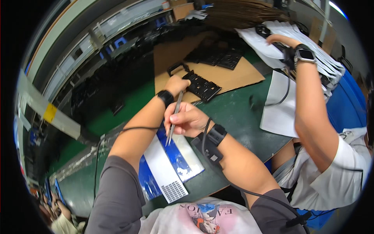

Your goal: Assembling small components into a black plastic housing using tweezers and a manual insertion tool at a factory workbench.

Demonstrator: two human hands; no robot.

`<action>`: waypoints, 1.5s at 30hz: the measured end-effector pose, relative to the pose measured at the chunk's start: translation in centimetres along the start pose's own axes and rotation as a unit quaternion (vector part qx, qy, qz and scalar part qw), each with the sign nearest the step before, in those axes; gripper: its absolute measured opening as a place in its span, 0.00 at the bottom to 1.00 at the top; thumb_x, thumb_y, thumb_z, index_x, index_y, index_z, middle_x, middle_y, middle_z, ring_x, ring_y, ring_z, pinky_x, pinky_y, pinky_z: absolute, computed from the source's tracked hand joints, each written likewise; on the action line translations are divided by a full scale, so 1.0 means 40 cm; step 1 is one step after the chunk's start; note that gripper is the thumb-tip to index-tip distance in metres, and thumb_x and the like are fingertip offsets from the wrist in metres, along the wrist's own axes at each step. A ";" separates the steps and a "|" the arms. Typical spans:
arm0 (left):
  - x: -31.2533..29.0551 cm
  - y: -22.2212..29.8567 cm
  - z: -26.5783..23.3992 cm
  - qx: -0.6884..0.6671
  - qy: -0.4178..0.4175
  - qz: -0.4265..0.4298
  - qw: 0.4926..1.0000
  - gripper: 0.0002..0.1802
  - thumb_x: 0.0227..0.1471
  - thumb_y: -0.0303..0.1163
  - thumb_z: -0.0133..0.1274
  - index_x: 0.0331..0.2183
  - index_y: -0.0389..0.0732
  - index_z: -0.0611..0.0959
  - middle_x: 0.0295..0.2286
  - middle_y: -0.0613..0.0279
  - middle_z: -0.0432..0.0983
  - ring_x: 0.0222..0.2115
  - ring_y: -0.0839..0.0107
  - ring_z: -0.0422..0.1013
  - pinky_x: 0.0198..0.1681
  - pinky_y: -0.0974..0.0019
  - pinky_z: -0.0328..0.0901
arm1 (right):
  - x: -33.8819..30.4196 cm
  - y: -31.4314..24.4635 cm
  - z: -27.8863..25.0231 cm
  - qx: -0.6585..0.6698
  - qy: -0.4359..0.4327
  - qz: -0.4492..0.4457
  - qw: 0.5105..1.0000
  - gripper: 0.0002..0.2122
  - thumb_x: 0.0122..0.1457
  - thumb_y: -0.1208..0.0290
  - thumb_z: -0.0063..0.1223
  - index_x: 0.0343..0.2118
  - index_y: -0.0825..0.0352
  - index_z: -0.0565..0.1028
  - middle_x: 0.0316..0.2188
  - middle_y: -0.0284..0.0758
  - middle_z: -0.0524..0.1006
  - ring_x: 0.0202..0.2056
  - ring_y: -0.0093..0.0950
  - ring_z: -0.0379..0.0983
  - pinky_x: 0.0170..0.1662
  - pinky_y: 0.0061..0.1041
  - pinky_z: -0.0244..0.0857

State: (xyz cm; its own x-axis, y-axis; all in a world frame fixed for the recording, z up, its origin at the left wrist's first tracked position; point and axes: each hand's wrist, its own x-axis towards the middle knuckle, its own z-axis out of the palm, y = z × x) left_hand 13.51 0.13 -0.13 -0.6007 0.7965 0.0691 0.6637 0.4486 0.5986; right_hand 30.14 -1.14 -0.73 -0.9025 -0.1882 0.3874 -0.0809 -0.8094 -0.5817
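My left hand point(176, 85) is closed on the near-left end of a black plastic frame point(201, 87) with small cutouts, which lies partly over a cardboard sheet. A black bracket-like piece point(177, 68) rises just beyond these fingers; whether it joins the frame I cannot tell. Closer to me, my right hand point(189, 120) pinches metal tweezers point(174, 121), their tips pointing down toward me. Below those tips is a white label strip point(163, 169) with a grid of small dark rectangles at its near end, on a blue and white sheet point(187, 162).
More black plastic parts point(218, 54) rest on the cardboard sheet point(243, 74). At right, a co-worker's hand point(282, 40) handles a black piece over white bags point(253, 39). White paper point(276, 111) lies on the green table point(230, 121). Cables run from my wrists.
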 end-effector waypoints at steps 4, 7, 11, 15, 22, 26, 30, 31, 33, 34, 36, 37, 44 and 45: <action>-0.058 0.026 -0.073 -0.025 0.006 -0.137 0.990 0.14 0.38 0.32 0.50 0.17 0.27 0.75 0.13 0.54 0.70 0.11 0.67 0.68 0.11 0.68 0.62 | -0.002 0.003 -0.005 -0.014 -0.017 0.016 1.000 0.05 0.46 0.76 0.49 0.25 0.71 0.69 0.21 0.44 0.73 0.15 0.23 0.65 0.17 0.13 0.56; -0.078 -0.089 -0.162 -0.018 0.082 -0.089 0.992 0.12 0.40 0.33 0.51 0.19 0.31 0.76 0.13 0.60 0.69 0.11 0.72 0.65 0.13 0.70 0.59 | 0.000 0.006 0.014 -0.038 -0.007 0.010 0.999 0.06 0.46 0.75 0.49 0.24 0.73 0.69 0.19 0.46 0.72 0.14 0.21 0.63 0.16 0.12 0.55; -0.224 -0.187 -0.301 -0.173 0.154 -0.071 0.970 0.13 0.46 0.36 0.49 0.27 0.33 0.74 0.18 0.66 0.68 0.17 0.80 0.64 0.19 0.75 0.59 | 0.030 0.036 0.033 -0.149 0.180 0.021 0.972 0.05 0.49 0.76 0.47 0.26 0.72 0.70 0.20 0.39 0.73 0.16 0.17 0.65 0.18 0.11 0.54; -0.474 -0.239 -0.335 -0.475 0.081 -0.182 0.857 0.16 0.48 0.39 0.48 0.28 0.32 0.74 0.21 0.61 0.71 0.18 0.76 0.68 0.20 0.73 0.65 | 0.040 0.102 0.032 -0.309 0.388 -0.052 0.866 0.05 0.45 0.76 0.51 0.24 0.72 0.71 0.16 0.33 0.72 0.16 0.16 0.65 0.18 0.11 0.55; -0.769 -0.280 -0.267 -0.710 0.153 -0.199 0.657 0.17 0.52 0.39 0.40 0.35 0.35 0.72 0.31 0.57 0.72 0.30 0.70 0.71 0.34 0.66 0.68 | 0.063 0.160 0.013 -0.366 0.324 -0.021 0.872 0.04 0.47 0.77 0.51 0.26 0.71 0.72 0.17 0.34 0.72 0.16 0.15 0.65 0.18 0.10 0.57; -0.762 -0.287 -0.265 -0.658 0.121 -0.179 0.721 0.13 0.52 0.38 0.41 0.34 0.38 0.73 0.32 0.62 0.71 0.30 0.74 0.69 0.33 0.69 0.66 | 0.064 0.156 0.016 -0.340 0.360 -0.029 0.868 0.03 0.47 0.78 0.49 0.26 0.71 0.71 0.17 0.35 0.72 0.16 0.15 0.63 0.18 0.10 0.55; -0.758 -0.277 -0.225 -0.668 0.118 -0.166 0.716 0.15 0.52 0.35 0.40 0.39 0.37 0.70 0.36 0.62 0.69 0.35 0.74 0.67 0.38 0.69 0.64 | 0.068 0.158 0.016 -0.343 0.382 -0.037 0.858 0.03 0.48 0.79 0.48 0.25 0.72 0.71 0.17 0.35 0.72 0.15 0.15 0.62 0.17 0.10 0.54; -0.760 -0.256 -0.231 -0.680 0.131 -0.166 0.702 0.13 0.51 0.33 0.41 0.39 0.39 0.70 0.35 0.63 0.69 0.34 0.75 0.67 0.37 0.69 0.64 | 0.069 0.160 0.009 -0.338 0.390 -0.038 0.856 0.03 0.48 0.79 0.48 0.25 0.72 0.71 0.17 0.36 0.71 0.14 0.15 0.61 0.16 0.11 0.54; -0.765 -0.251 -0.232 -0.684 0.160 -0.171 0.690 0.13 0.52 0.32 0.39 0.39 0.40 0.70 0.36 0.64 0.68 0.33 0.75 0.67 0.37 0.68 0.64 | 0.072 0.159 0.009 -0.344 0.391 -0.034 0.853 0.02 0.48 0.79 0.47 0.25 0.73 0.71 0.17 0.36 0.71 0.14 0.15 0.61 0.16 0.11 0.54; -0.767 -0.246 -0.232 -0.685 0.159 -0.173 0.689 0.13 0.52 0.32 0.39 0.39 0.40 0.70 0.36 0.64 0.68 0.33 0.75 0.67 0.37 0.68 0.64 | 0.074 0.159 0.010 -0.349 0.391 -0.033 0.851 0.02 0.48 0.80 0.47 0.25 0.73 0.70 0.17 0.36 0.71 0.13 0.15 0.61 0.15 0.11 0.54; -0.768 -0.230 -0.234 -0.701 0.187 -0.206 0.656 0.14 0.53 0.34 0.36 0.39 0.38 0.70 0.35 0.63 0.69 0.33 0.74 0.67 0.38 0.67 0.64 | 0.074 0.160 0.010 -0.347 0.390 -0.031 0.852 0.03 0.48 0.80 0.47 0.25 0.73 0.70 0.17 0.37 0.71 0.13 0.16 0.60 0.15 0.11 0.54; -0.768 -0.231 -0.232 -0.702 0.187 -0.208 0.654 0.14 0.53 0.34 0.36 0.39 0.38 0.70 0.35 0.63 0.69 0.33 0.74 0.67 0.38 0.67 0.64 | 0.074 0.160 0.008 -0.349 0.392 -0.029 0.851 0.03 0.48 0.80 0.47 0.25 0.73 0.70 0.17 0.37 0.71 0.13 0.16 0.60 0.15 0.11 0.54; -0.769 -0.204 -0.210 -0.688 0.178 -0.111 0.695 0.15 0.53 0.33 0.37 0.41 0.36 0.67 0.34 0.59 0.69 0.32 0.72 0.67 0.36 0.68 0.65 | 0.064 0.142 0.014 -0.324 0.372 -0.018 0.869 0.03 0.48 0.81 0.46 0.26 0.74 0.70 0.18 0.38 0.72 0.14 0.16 0.61 0.16 0.10 0.53; -0.768 -0.187 -0.206 -0.685 0.180 -0.107 0.698 0.16 0.53 0.33 0.37 0.43 0.36 0.65 0.36 0.59 0.68 0.33 0.72 0.67 0.36 0.67 0.65 | 0.060 0.137 0.019 -0.305 0.360 -0.019 0.882 0.04 0.48 0.81 0.46 0.27 0.74 0.70 0.19 0.39 0.73 0.14 0.15 0.60 0.16 0.10 0.52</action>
State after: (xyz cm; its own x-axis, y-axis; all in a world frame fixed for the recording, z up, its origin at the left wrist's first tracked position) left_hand 23.34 -31.03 -0.16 -0.8577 0.5062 -0.0905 -0.3586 -0.4626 0.8108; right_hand 27.85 -6.45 -2.45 -0.9112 0.4118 -0.0126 -0.1304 -0.3171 -0.9394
